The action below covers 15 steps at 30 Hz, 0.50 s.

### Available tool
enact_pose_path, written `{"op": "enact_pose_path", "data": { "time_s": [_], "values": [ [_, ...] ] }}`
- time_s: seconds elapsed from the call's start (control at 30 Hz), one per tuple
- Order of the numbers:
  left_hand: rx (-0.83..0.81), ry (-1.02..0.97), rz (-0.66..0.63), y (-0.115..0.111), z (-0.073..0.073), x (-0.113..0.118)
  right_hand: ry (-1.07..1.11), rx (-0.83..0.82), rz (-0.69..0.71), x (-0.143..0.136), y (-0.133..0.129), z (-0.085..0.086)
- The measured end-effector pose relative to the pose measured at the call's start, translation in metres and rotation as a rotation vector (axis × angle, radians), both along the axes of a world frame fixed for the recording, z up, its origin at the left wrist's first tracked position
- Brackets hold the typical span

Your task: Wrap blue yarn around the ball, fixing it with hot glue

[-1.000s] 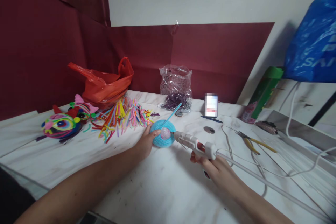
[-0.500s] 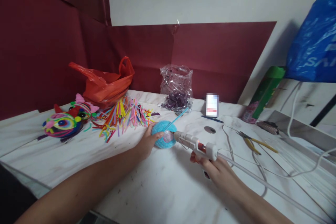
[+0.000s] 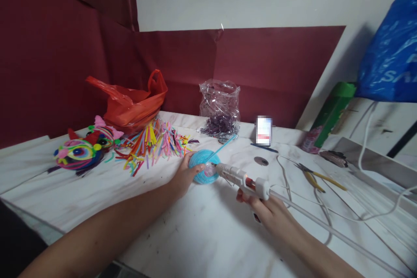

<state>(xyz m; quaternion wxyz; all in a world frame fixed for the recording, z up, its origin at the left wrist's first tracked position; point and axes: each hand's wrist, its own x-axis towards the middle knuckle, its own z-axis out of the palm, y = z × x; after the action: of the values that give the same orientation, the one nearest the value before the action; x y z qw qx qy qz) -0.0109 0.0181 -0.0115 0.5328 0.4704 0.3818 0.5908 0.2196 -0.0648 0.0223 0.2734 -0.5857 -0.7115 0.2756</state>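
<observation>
My left hand (image 3: pixel 186 177) grips a round ball wrapped in light blue pipe cleaner (image 3: pixel 202 156), its thumb across the front. A clear, pale patch shows in the ball's middle, and one loose blue end (image 3: pixel 224 145) sticks up to the right. In my right hand (image 3: pixel 260 206) is a white hot glue gun (image 3: pixel 236 174), with a long glue stick (image 3: pixel 312 216) running out of its back. The gun's nozzle is at the pale patch; whether it touches is too small to tell.
Several pipe cleaners (image 3: pixel 151 143) and decorated balls (image 3: pixel 78 155) lie left, by a red bag (image 3: pixel 130 106). A clear bag of purple strands (image 3: pixel 220 113), a phone (image 3: pixel 263 131) and a dark disc (image 3: pixel 261 161) stand or lie behind. Pliers (image 3: pixel 321 177) and a white cord (image 3: pixel 285 178) are right.
Both hands, the ball and the glue gun keep nearly the same place. The view has shifted very slightly.
</observation>
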Motion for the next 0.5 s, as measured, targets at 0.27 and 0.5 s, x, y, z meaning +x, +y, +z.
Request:
{"op": "enact_pose_path", "data": {
  "time_s": [0.27,0.5],
  "values": [
    [-0.005,0.045,0.011,-0.0056,0.004,0.0025,-0.007,0.046,0.038,0.0011,0.0008,-0.0047],
    [-0.015,0.063,0.037,-0.0047,0.0053,0.0025,-0.021,0.181,0.107,-0.0019,-0.0002,-0.0059]
  ]
}}
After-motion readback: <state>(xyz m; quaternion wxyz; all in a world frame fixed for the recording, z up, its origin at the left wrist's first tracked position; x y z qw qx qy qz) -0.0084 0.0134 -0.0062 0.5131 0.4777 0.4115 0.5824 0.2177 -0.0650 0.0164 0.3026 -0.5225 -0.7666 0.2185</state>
